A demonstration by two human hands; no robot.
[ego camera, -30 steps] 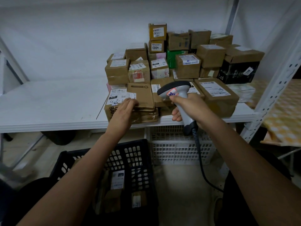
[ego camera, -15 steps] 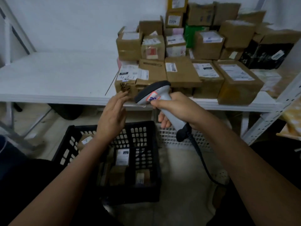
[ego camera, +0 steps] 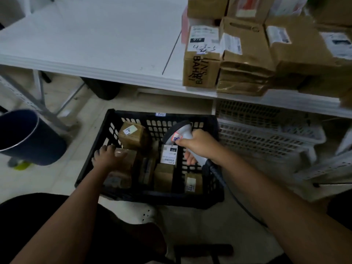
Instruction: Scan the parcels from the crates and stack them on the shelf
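A black crate (ego camera: 214, 197) sits on the floor in the lower middle of the frame, with several brown parcels inside it. The left hand (ego camera: 108, 159) reaches into the left side of the crate, its fingers (ego camera: 122, 153) spread and relaxed over a taped brown parcel (ego camera: 127, 159); the thumb lies across the parcel's top, but whether the hand actually grips it cannot be told. Just above that, toward the back wall of the crate, stands another box (ego camera: 133, 136) with a small white label. A parcel with a large white barcode label (ego camera: 169, 154) stands in the middle of the crate, and two more boxes lie near the front wall.

The right hand (ego camera: 200, 145) is closed around the handle of a grey barcode scanner (ego camera: 179, 133), whose head points down and left over the middle of the crate. Its dark cable (ego camera: 217, 172) runs back along the forearm.

Across the top of the frame runs the white shelf (ego camera: 85, 44), bare on the left. In the upper right, stacked parcels (ego camera: 247, 54) crowd its front edge; one carries a handwritten label. A white crate (ego camera: 266, 136) sits under the shelf at right of the black one. A dark blue bin (ego camera: 28, 138) stands at the left edge of the frame.
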